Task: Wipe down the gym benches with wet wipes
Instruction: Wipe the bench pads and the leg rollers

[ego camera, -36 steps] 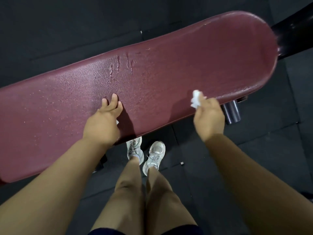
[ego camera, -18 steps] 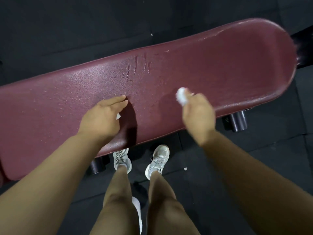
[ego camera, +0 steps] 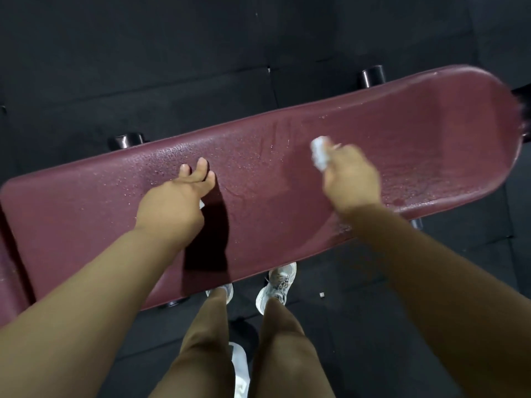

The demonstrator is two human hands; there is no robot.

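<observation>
Maroon vinyl bench pad (ego camera: 416, 133) glistens, mid-wipe: right hand (ego camera: 352, 178) clutches a crumpled white wet wipe (ego camera: 320, 153), left hand (ego camera: 172, 203) braces flat, fingers spread. Next, probably: press down, sweep lengthwise.

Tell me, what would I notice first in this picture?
The big dark red bench stretches across the middle, speckled with wet droplets. Over its right part, the right hand pinches a crumpled white wipe. The left hand rests with straight fingers on the bench's middle.
</observation>
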